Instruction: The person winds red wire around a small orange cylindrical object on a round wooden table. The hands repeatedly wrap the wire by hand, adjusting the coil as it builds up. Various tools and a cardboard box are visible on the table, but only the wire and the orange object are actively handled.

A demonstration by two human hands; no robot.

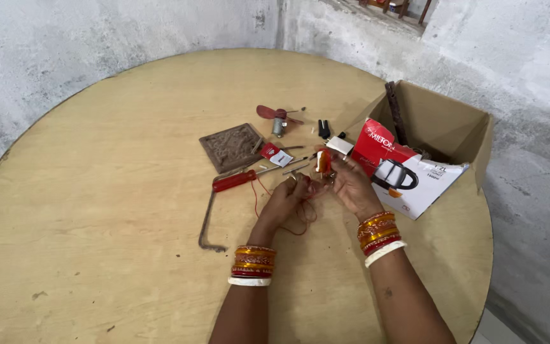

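Note:
Both my hands meet over the middle of the round wooden table (pixel 97 210). My right hand (pixel 351 185) grips a small orange-red component (pixel 323 160) upright between its fingers. My left hand (pixel 284 204) pinches thin red wires (pixel 303 220) that loop down onto the table below the component. Just left of my left hand lies a red-handled screwdriver (pixel 235 181), its metal shaft pointing toward my hands. Both wrists wear stacks of red, gold and white bangles.
A brown carved square tile (pixel 230 146), a small motor with a red propeller (pixel 277 116), black clips (pixel 323 129) and a red-white tag (pixel 276 155) lie beyond my hands. A thin metal rod (pixel 206 220) lies left. An open cardboard box (pixel 444 121) and red-white kettle carton (pixel 408 175) stand right.

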